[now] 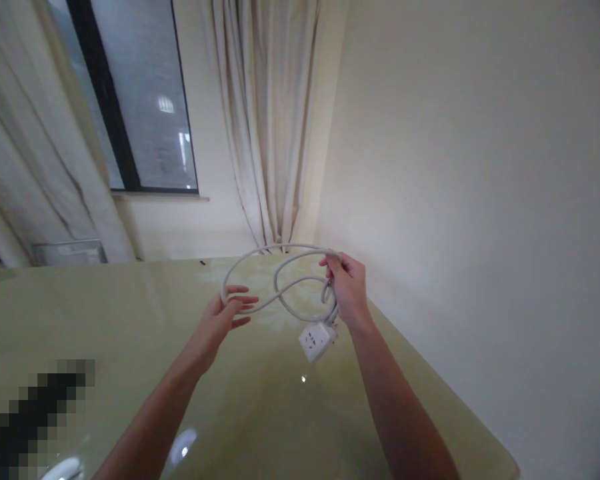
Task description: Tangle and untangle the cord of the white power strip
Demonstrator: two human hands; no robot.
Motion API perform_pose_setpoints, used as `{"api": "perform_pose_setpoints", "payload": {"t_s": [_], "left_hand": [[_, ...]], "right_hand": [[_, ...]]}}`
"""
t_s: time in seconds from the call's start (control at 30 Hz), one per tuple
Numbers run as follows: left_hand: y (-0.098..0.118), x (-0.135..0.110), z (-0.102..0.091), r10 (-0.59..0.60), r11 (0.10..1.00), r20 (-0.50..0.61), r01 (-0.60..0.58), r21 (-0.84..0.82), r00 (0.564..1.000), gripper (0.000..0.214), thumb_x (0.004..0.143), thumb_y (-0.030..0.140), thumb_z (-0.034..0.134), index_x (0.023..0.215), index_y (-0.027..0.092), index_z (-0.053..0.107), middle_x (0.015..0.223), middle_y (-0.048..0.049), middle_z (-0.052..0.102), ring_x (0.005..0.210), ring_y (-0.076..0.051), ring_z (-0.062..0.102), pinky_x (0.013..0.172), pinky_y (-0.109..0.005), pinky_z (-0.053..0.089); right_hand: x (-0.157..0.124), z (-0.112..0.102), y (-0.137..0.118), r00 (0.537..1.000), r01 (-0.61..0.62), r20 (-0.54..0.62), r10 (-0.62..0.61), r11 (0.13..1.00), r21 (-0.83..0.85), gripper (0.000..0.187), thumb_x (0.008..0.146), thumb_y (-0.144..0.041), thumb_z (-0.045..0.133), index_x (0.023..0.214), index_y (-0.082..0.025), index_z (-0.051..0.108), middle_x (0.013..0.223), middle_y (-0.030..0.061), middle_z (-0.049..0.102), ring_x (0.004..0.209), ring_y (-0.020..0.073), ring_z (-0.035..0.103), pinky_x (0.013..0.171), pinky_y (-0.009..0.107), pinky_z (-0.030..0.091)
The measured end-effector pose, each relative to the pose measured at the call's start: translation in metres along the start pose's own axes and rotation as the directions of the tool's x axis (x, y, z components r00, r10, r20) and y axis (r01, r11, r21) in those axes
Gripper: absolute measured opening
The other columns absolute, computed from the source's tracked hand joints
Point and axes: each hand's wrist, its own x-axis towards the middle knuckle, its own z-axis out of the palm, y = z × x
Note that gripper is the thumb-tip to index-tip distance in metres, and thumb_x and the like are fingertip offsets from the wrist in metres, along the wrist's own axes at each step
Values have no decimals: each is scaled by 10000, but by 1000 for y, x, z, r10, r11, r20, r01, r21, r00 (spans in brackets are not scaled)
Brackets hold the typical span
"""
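Observation:
A white power cord (285, 248) hangs in loose loops between my two hands above the table. At the left end of the big loop, my left hand (225, 312) holds the cord near the thumb, its other fingers spread. My right hand (349, 283) is closed around the gathered loops on the right. Just below that hand hangs a white socket block (316, 340), tilted, with dark slots on its face. The cord's plug cannot be made out, and part of the bundle is hidden by my right fingers.
The glossy yellow-green table (260, 413) meets a bare wall (470, 173) on the right. Curtains (267, 120) and a window (145, 93) stand beyond it. A small dark object (203, 263) lies near the far edge. A blurred-out dark shape (35, 413) and a white rounded object (63, 470) sit at lower left.

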Motion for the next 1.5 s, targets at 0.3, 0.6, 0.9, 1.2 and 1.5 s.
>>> {"api": "perform_pose_setpoints", "payload": {"t_s": [0.3,0.6,0.9,1.2,1.5], "left_hand": [[-23,-7,47,241,965,153,-253,64,958,526,839,501,748,1231,241,513,1273,-126,589,1109,-265,688,967,-482,576],[-19,1,25,341,909,197,-376,181,919,408,851,554,702,1038,206,603,982,-35,673,849,-211,712,778,-377,639],[-26,6,-13,458,718,88,-426,551,885,473,815,620,643,1029,227,797,994,-84,832,978,-315,769,844,-376,605],[-23,15,-53,252,881,-2,-229,415,968,622,646,562,776,1145,191,763,739,-60,781,786,-292,760,772,-396,607],[-5,-28,-50,-102,900,-113,43,-433,988,196,716,200,760,911,201,753,613,30,609,595,-126,613,695,-281,600]], "right_hand": [[-44,-1,-41,969,16,249,0,998,-62,370,723,-520,878,694,-194,706,528,-58,446,496,99,323,466,264,227],[-31,-18,-37,937,-42,345,57,998,-51,479,734,-622,837,692,-166,698,552,-60,491,517,82,352,501,246,234],[4,-49,-19,866,292,476,-149,926,-240,361,784,-504,862,937,-184,794,862,7,750,670,103,546,633,228,384],[38,-78,6,734,598,653,-185,631,-494,271,1026,-148,558,1221,-227,730,1220,58,761,1108,180,704,978,299,498],[33,-73,8,739,614,532,-412,737,-282,308,1056,-200,479,1247,-232,718,1185,72,754,1105,188,699,1011,338,523]]}}
